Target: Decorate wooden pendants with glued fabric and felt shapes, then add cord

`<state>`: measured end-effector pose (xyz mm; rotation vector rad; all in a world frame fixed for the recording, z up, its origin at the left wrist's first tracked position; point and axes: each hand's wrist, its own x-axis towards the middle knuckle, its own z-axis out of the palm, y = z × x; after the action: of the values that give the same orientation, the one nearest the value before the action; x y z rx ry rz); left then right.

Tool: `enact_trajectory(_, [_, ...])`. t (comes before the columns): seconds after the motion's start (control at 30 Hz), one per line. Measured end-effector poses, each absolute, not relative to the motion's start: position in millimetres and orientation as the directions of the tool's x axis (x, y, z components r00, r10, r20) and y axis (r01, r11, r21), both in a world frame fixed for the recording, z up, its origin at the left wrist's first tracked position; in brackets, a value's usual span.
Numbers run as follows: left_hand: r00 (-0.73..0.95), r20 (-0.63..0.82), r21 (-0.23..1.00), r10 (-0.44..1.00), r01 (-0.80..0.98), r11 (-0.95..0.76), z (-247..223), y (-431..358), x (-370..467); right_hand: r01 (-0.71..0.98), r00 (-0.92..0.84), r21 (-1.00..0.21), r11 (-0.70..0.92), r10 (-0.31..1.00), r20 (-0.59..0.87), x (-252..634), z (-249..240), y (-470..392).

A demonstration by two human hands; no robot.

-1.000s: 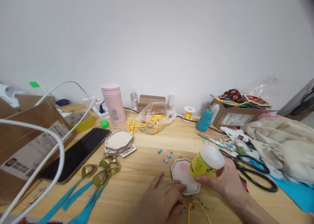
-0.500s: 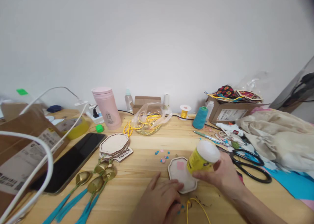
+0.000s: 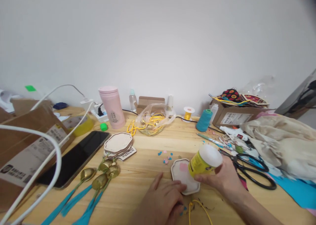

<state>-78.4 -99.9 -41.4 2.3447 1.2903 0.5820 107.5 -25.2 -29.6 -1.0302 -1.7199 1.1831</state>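
Note:
My right hand (image 3: 225,176) grips a white container with a yellow label (image 3: 202,162), tilted low over a pale wooden plaque (image 3: 186,180). Its lower end is hidden from me, so I cannot tell whether it touches the plaque. The plaque has a scalloped, raised rim and a pink patch (image 3: 183,167) on its face. My left hand (image 3: 164,197) lies beside the plaque with fingers stretched out, and one fingertip rests on its near left edge. Small blue and pink pieces (image 3: 166,160) are scattered beyond the plaque. A yellow cord (image 3: 201,205) lies on the near side.
Brass bells with blue tassels (image 3: 100,181), stacked wooden plaques (image 3: 118,142) and a phone (image 3: 76,159) are at left. Black-handled scissors (image 3: 256,172), paper scraps and beige cloth (image 3: 283,142) lie at right. A pink tumbler (image 3: 112,108) and blue thread cone (image 3: 204,120) stand behind.
The whole view has shifted slightly, with things appearing a little further right. The container's white end tips a little more toward me. Both hands keep nearly the same places.

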Motion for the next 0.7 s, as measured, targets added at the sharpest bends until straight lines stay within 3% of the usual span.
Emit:
enact_trajectory(0.17, [0.489,0.098,0.518,0.867,0.719,-0.464,-36.6,-99.8,-77.8,0.270,-0.288,-0.913,0.307,0.930,0.228,107.3,-23.6,-24.2])
enact_trajectory(0.27, [0.481,0.056,0.543,0.875,0.721,-0.431,-37.5,-97.2,-77.8,0.258,-0.340,-0.901,0.348,0.906,0.252,107.9,-21.0,-21.9])
enact_trajectory(0.47, [0.423,0.158,0.605,0.892,0.673,-0.426,-46.6,-87.8,-76.1,0.273,-0.235,-0.891,0.362,0.923,0.303,107.7,-19.8,-17.7])
enact_trajectory(0.7, [0.390,0.138,0.626,0.911,0.678,-0.385,-31.5,-79.1,-76.4,0.250,-0.151,-0.921,0.298,0.952,0.267,106.6,-15.0,-11.5])
